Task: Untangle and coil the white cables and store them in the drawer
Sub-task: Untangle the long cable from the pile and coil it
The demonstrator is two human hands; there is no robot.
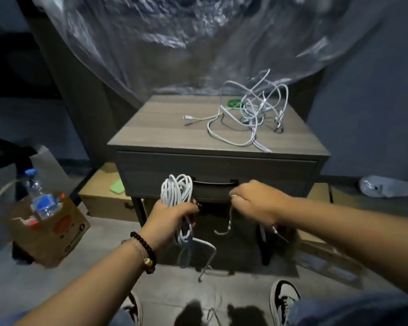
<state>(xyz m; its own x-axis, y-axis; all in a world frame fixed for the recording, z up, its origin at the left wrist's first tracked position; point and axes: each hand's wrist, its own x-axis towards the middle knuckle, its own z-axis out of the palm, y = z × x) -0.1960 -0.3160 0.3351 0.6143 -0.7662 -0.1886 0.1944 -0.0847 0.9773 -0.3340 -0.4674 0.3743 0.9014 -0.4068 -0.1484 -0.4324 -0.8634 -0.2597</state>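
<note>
My left hand (172, 214) grips a coiled bundle of white cable (177, 190) in front of the drawer; loose loops and a free end hang below it. My right hand (252, 201) pinches a white cable end (229, 222) just below the black drawer handle (213, 183). The drawer front (269, 175) of the grey wooden nightstand is shut. On the nightstand top (151, 128) lies a tangle of white cables (257, 109) at the right rear, with one plug end (187, 117) stretched toward the middle and a green item (233, 103) behind.
A cardboard box (45, 231) with plastic bottles (37, 191) stands on the floor at the left. Flat cardboard boxes (101, 196) lie under the nightstand. Another bottle (384, 185) lies at the right. Plastic sheeting (174, 43) hangs behind. My shoes (283, 300) are below.
</note>
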